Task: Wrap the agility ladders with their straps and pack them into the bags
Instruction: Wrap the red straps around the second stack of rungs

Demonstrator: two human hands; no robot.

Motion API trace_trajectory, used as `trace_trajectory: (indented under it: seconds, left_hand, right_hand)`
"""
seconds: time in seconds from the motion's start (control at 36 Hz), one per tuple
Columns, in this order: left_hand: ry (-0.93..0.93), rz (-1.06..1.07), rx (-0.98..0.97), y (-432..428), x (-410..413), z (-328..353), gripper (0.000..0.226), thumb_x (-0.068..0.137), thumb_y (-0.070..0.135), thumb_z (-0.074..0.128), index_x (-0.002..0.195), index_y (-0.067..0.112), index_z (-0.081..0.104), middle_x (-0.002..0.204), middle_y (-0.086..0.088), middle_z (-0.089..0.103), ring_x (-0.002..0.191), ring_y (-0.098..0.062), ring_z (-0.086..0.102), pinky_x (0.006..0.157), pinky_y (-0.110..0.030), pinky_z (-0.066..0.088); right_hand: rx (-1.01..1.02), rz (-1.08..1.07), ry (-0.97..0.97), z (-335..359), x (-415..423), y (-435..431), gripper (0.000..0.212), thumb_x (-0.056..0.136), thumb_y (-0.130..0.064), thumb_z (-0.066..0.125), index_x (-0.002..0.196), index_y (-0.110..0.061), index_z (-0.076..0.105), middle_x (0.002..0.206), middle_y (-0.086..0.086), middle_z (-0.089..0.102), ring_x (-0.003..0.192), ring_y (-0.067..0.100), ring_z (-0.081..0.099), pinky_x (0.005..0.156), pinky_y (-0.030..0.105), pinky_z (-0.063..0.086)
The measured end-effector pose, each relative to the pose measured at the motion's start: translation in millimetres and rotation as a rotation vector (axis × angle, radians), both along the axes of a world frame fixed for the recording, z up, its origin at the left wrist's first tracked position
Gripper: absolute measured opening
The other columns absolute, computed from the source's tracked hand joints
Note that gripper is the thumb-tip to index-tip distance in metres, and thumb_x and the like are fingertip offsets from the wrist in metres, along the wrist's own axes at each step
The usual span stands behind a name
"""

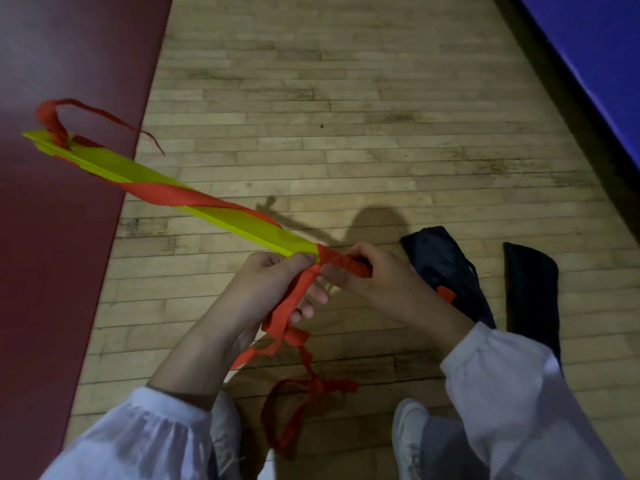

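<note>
Wrapping step, with packing not yet begun. Yellow ladder (239, 223) folded flat into one long bundle and held off the wooden floor (346, 116). Near end just left of the nearer dark bag (440, 261), far end reaching well away up and to the left of that bag, over a dark red mat (62, 237). Red strap (287, 306) spiralled once round the middle and bunched in tight turns at the near end. Long loose tail hanging down to the left of the bag.

Left hand (273, 285), left of the bag: curled, pinching the bundle's edge at the turns, with the strap running down through the fingers. Right hand (377, 282), between the left hand and the bag: closed round the wrapped end, thumb pressed on the strap. Wrists bent inward, white-sleeved forearms converging.

Probably cinching the last turns, though too blurred at the fingertips to tell whether a knot is forming.

Called for next, by the look of it: taking up the hanging tail, winding or tucking it tight so nothing slips, then freeing one hand for the bag's mouth and feeding the bundle in end first. Second dark bag (530, 289) flat on the floor just right of the first.
</note>
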State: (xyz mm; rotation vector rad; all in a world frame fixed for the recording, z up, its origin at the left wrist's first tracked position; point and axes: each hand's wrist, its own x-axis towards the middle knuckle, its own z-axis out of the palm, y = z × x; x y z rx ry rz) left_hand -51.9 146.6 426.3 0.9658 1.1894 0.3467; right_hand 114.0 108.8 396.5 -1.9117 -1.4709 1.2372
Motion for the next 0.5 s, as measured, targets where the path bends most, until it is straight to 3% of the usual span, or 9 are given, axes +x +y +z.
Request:
trace_trajectory:
  seconds: [0.11,0.19,0.33,0.5]
  left_hand:
    - [0.005,-0.029,0.000,-1.5,-2.1,-0.9,0.039,0.099,0.020,0.048,0.084,-0.011,0.068,0.062,-0.012,0.068,0.038,-0.013,0.050,0.037,-0.018,0.042]
    - [0.038,-0.072,0.006,-1.4,-3.6,0.8,0.042,0.098,0.021,0.047,0.079,-0.011,0.068,0.048,-0.004,0.062,0.034,-0.011,0.047,0.039,-0.018,0.040]
    - [0.036,-0.123,0.020,-2.8,-0.1,3.1,0.044,0.098,0.022,0.048,0.070,-0.003,0.071,0.051,-0.013,0.061,0.038,-0.015,0.051,0.041,-0.019,0.045]
    - [-0.006,-0.104,-0.024,-4.0,1.2,5.6,0.046,0.099,0.023,0.047,0.069,-0.004,0.068,0.050,-0.015,0.061,0.036,-0.014,0.052,0.036,-0.016,0.043]
  right_hand:
    - [-0.024,0.025,0.079,2.0,5.4,-0.8,0.066,0.064,-0.078,0.049,0.098,-0.023,0.062,0.091,0.000,0.065,0.080,0.015,0.062,0.071,0.030,0.046]
    - [-0.028,0.007,0.135,5.5,9.5,-0.9,0.062,0.071,-0.074,0.044,0.097,-0.023,0.065,0.090,-0.002,0.068,0.080,0.009,0.064,0.073,0.028,0.049]
    - [-0.046,0.019,0.207,4.1,12.6,0.4,0.054,0.070,-0.067,0.054,0.103,-0.026,0.068,0.096,-0.003,0.071,0.087,0.009,0.068,0.079,0.029,0.054]
    - [0.014,-0.015,0.229,8.9,12.3,2.7,0.028,0.085,-0.042,0.064,0.099,-0.019,0.072,0.083,-0.009,0.072,0.073,-0.004,0.065,0.067,0.013,0.048]
